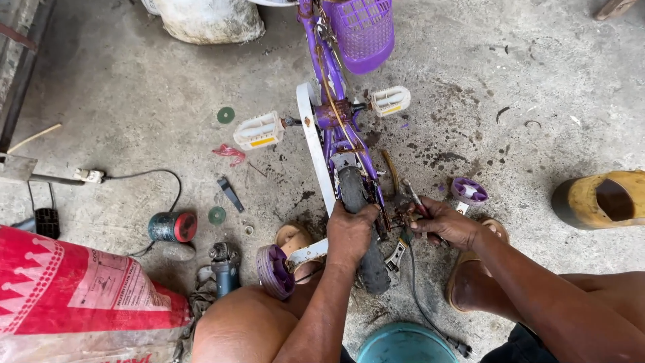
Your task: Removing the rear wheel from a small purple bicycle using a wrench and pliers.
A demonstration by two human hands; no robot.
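The left hand [351, 232] clenches around the black rear tyre [359, 222] of the purple bicycle [336, 121] on the floor, and the right hand [447, 222] grasps a tool [415, 198] at the rusty axle; the tool may slip there and hurt the fingers

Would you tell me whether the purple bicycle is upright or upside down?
Upside down: the purple bicycle shows its rear tyre facing up under the left hand, with its basket toward the floor.
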